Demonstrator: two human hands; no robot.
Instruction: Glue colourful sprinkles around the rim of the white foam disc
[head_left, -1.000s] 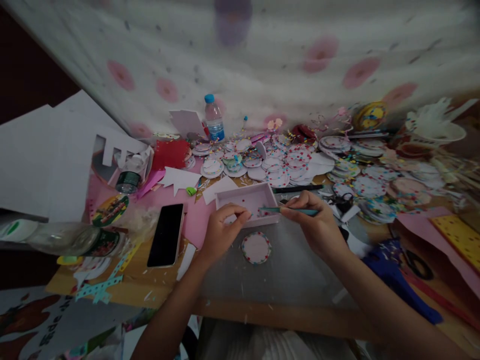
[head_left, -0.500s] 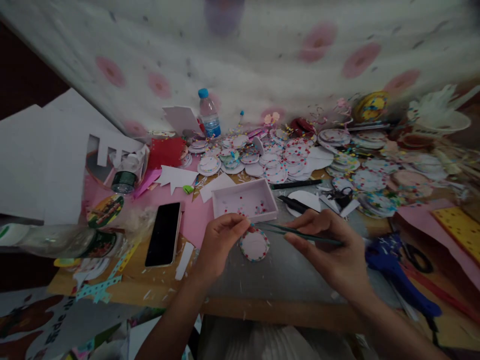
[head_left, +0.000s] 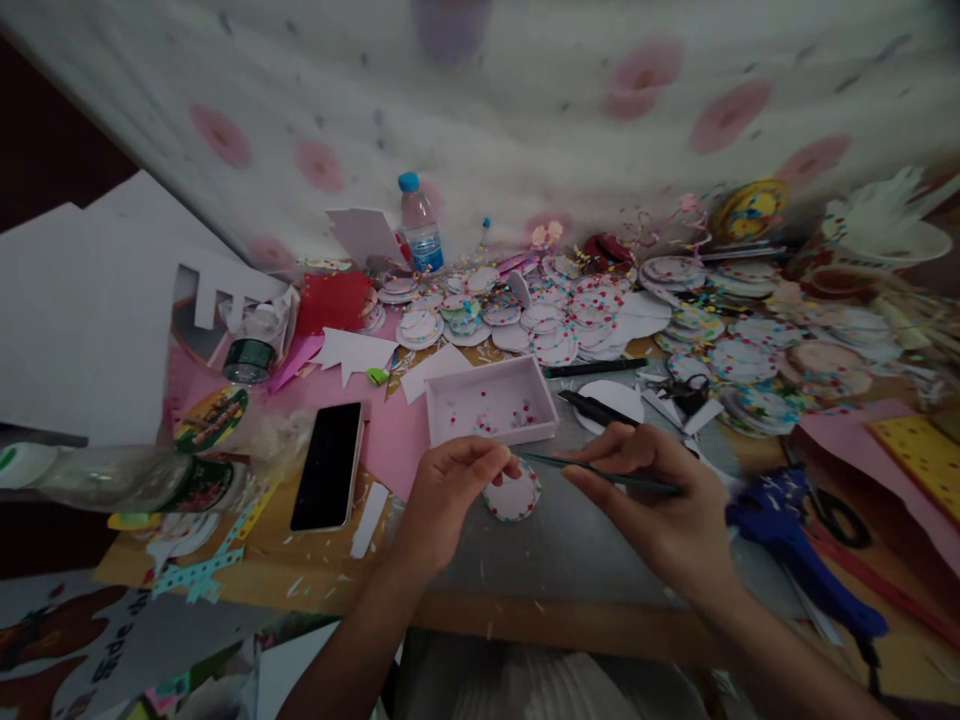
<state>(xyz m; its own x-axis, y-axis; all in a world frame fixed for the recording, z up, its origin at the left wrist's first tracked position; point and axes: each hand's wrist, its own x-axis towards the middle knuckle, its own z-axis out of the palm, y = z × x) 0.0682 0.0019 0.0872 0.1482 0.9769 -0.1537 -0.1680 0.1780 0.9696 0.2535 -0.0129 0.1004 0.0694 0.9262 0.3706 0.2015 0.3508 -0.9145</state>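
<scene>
Head view: the left hand pinches the edge of a round white paper disc with a dotted rim, fingers closed on it. The disc lies just in front of the shallow pink cardboard tray. The right hand grips slim teal tweezers — tips pointing at the disc, right of the tray's front edge.

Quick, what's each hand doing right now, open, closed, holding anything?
Left hand: fingers pinched at the edge of the round white paper disc with a dotted rim.
Right hand: closed on thin dark-green tweezers, tips pointing at that disc.
</scene>
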